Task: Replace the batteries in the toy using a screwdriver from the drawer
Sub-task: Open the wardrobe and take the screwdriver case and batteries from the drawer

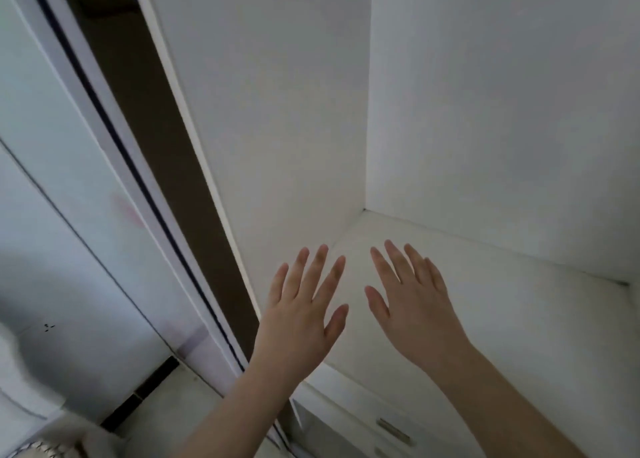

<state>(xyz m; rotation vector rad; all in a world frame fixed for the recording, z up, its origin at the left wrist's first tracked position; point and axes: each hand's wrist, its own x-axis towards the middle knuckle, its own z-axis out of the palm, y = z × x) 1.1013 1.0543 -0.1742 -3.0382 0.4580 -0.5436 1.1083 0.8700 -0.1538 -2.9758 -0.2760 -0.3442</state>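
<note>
— What runs down the left side?

— A pale sliding door [62, 166] with a dark track edge, then a brown gap, then the white side panel [277, 118] of a cupboard. At the bottom left corner lies something pale and fuzzy, too blurred to name.

— And the hands?

— The person's left hand [304, 315] is held out flat, fingers spread, holding nothing, in front of the cupboard's left edge. Just beside it, apart, the right hand [412, 308] is likewise flat and empty, over the bare white shelf [519, 305].

— Where is the drawer?

— Below the shelf's front edge, at the bottom of the frame: a white drawer front [349, 433] with a small metal handle [393, 430], shut. Neither hand touches it. The screwdriver and toy do not show.
</note>
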